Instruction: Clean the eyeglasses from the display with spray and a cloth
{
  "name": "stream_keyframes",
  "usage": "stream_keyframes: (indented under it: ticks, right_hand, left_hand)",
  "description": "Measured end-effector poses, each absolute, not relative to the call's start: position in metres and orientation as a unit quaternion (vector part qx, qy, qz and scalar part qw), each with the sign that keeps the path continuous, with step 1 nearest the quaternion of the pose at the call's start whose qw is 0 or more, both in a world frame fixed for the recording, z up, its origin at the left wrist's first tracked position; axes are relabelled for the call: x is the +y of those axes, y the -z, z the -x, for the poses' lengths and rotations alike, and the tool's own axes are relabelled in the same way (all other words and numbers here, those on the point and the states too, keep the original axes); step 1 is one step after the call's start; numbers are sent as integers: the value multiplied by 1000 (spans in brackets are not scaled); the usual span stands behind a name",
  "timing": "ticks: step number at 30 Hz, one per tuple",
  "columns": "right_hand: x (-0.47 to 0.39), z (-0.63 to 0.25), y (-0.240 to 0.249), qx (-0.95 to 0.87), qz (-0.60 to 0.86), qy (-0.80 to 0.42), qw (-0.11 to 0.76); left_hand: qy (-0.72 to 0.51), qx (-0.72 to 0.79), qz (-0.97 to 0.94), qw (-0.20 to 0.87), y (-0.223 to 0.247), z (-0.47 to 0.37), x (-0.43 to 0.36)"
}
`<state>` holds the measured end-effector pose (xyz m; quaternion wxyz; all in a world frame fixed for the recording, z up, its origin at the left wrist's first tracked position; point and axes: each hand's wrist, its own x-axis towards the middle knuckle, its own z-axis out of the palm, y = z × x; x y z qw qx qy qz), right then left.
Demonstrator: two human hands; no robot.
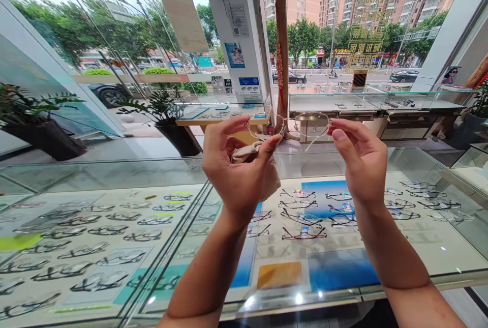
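Note:
A pair of thin-rimmed eyeglasses (286,118) is held up above the glass counter, its clear lenses facing the window. My left hand (238,165) pinches the left lens side between thumb and forefinger. A pale cleaning cloth (271,180) is also tucked in that hand and hangs below it. My right hand (360,157) is closed at the fingertips on the frame's right end. The temples are thin and hard to make out against the background.
Below my hands is a glass display case (324,165) with rows of eyeglasses (303,234) inside. Another case section (87,206) with many frames stands at left. Beyond are a potted plant (177,135), a wooden post (281,53), a far display counter (373,101) and large windows.

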<state>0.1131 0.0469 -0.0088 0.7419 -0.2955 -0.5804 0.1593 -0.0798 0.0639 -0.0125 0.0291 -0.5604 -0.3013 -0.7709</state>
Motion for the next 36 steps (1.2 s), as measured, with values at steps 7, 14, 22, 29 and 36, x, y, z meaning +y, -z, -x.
stream_keyframes:
  ticks: [7,14,22,29,36]
  right_hand:
    - [58,-113,13,-546,289,-228,752]
    - [46,-105,11,-560,279,-162,763]
    - [37,-98,11,-577,284,-95,760]
    - [48,-98,14,-556,277,-119,774]
    - [53,-104,14,-538,223,-197,788]
  left_hand:
    - [770,-293,560,85,14,77,59]
    - [771,-273,573,-49,16,76,72]
    - [752,-262,599,-85,26,86,92]
    - [805,-206,555,-31,30,68,86]
    - [812,-187,552,20,32,58,83]
